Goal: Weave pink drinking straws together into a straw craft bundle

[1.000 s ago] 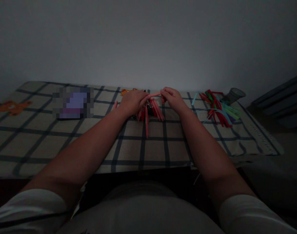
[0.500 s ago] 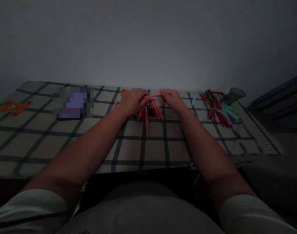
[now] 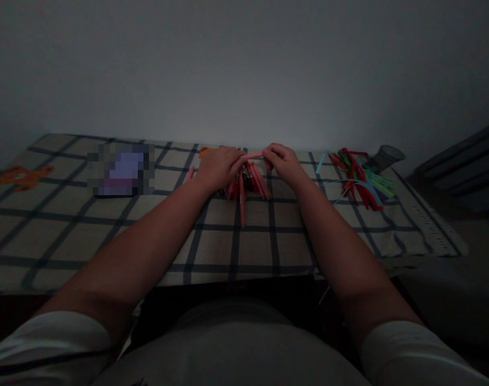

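In dim light, my left hand (image 3: 218, 167) and my right hand (image 3: 282, 162) meet at the far middle of a checked cloth (image 3: 148, 230). Between them runs a short pink strip (image 3: 252, 156), and each hand pinches one end of it with closed fingers. Under the hands lies a bunch of pink and red strips (image 3: 246, 185), fanned toward me on the cloth.
To the right a heap of red, green and blue strips (image 3: 360, 177) lies beside a grey cup (image 3: 384, 157) on its side. A blurred purple object (image 3: 121, 169) sits at the left. An orange figure (image 3: 21, 176) is at the cloth's far left. A wall rises behind.
Both hands stay together on the pink strip; they dipped slightly half a second ago and are back up now. Nothing else has moved.
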Motion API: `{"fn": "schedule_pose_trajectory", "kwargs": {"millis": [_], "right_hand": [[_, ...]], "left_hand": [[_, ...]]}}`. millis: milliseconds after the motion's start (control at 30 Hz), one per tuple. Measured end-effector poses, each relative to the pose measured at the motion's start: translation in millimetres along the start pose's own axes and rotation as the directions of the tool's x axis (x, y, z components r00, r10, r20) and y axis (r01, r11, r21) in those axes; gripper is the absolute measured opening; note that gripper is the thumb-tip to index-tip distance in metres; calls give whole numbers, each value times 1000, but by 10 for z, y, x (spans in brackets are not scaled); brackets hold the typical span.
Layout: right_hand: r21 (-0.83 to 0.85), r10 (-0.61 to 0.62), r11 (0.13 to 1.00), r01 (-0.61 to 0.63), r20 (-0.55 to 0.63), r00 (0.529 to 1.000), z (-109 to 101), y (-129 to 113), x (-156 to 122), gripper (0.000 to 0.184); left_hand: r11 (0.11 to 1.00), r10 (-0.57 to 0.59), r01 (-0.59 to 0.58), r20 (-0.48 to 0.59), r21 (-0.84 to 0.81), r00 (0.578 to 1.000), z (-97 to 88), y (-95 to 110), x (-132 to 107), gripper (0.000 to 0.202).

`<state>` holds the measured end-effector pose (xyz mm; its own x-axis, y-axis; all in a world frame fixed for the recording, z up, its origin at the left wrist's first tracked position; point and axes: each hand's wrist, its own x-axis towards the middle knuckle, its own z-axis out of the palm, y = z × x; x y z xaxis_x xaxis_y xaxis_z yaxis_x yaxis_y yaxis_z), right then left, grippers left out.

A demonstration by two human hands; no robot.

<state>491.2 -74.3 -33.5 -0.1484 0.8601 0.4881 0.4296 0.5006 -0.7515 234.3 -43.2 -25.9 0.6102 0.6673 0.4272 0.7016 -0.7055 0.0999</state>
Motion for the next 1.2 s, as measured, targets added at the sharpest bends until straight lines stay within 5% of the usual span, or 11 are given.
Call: {"fn": "schedule_pose_trajectory", "kwargs": {"millis": [367,567,700,867,1033,1200], "right_hand": [[-38,-17,999,17,6,1000,-28,-16,11,86],[164,13,986,-17,26,1000,68,-26,19,79],[262,46,963,-62,69,997,149,-27,4,78],[320,146,938,-130,-24,989,140,-16,57,68],[422,351,869,-258,-157,923,76,-130,102,60],[362,355,889,-280,-159,921,107,-262,76,61]], "left_hand": [[1000,10,-11,-19,-10,1000,38,-49,4,55],[999,-32,31,-76,-11,997,-21,10,-38,57],[998,-47,47,3,43,999,-71,63,-39,58],[997,30,-37,90,68,996,-92,103,-55,65],[978,206,-203,63,-58,976,-71,72,-90,66],[963,258,-250,78,-101,963,-73,64,-81,71]]}}
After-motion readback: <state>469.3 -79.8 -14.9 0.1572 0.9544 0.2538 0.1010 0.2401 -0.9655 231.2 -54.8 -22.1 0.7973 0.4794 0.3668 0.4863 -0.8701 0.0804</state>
